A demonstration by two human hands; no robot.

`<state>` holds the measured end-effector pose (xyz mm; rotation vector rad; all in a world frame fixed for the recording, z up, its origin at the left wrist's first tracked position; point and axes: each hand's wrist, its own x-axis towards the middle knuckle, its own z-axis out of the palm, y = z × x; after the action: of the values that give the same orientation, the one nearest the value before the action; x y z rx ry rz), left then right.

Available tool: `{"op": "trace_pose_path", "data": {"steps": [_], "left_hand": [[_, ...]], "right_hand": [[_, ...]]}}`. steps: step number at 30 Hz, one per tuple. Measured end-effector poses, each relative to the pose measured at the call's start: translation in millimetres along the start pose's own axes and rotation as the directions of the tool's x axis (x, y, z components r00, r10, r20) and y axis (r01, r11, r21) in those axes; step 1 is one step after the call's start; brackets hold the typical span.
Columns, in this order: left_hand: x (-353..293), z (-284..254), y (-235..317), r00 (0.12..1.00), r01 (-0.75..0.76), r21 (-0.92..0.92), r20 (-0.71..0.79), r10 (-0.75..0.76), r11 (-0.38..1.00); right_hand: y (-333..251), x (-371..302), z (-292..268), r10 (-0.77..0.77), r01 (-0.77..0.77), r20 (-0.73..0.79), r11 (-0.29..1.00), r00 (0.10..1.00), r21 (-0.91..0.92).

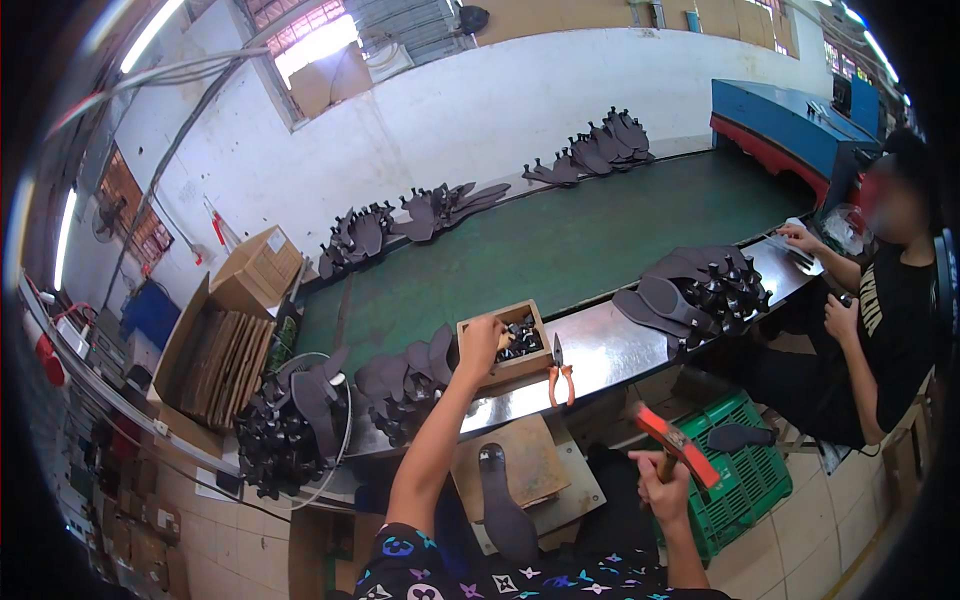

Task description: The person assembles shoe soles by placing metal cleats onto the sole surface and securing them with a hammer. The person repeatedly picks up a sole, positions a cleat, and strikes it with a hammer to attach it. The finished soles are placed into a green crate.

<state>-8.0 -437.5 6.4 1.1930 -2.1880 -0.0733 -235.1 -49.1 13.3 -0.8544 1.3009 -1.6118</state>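
Note:
My left hand [481, 346] reaches over the near left side of a wooden box [541, 352] of small black parts [521, 336]. Its fingers are curled together at the parts; whatever they pinch is hidden. In my right hand [665, 492] is a hammer [688, 452] with an orange-red head, raised near the green crate. A dark shoe sole [508, 515] lies lengthwise on a worn wooden block [548, 455] in front of me, untouched by either hand. Pliers [562, 383] with orange handles rest on the metal ledge, right of the box.
Piles of dark soles flank the box: one left [405, 385], another right [690, 295]. More soles line the far side of the green belt [480, 270]. A green crate [735, 500] holds a sole. A co-worker [850, 330] sits at right. Cardboard [220, 365] stands left.

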Motion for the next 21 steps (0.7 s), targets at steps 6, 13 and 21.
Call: {"op": "trace_pose_path", "data": {"steps": [6, 13, 21], "left_hand": [[-96.1, -106.0, 154.7, 0.965, -0.118, -0.451, -0.263, -0.006, 0.885], [-181.0, -135.6, 181.2, 0.899, -0.307, -0.372, -0.414, 0.139, 0.876], [-216.1, -122.5, 140.9, 0.926, -0.265, -0.308, -0.347, 0.151, 0.914]], "right_hand": [[-34.3, 47.5, 51.5, -0.124, 0.125, 0.089, 0.992, 0.988, -0.010], [-67.6, 48.1, 104.7, 0.111, -0.086, 0.362, 0.993, 0.926, -0.086], [-29.2, 52.9, 121.5, 0.201, -0.229, 0.473, 0.973, 0.858, 0.002]]}}
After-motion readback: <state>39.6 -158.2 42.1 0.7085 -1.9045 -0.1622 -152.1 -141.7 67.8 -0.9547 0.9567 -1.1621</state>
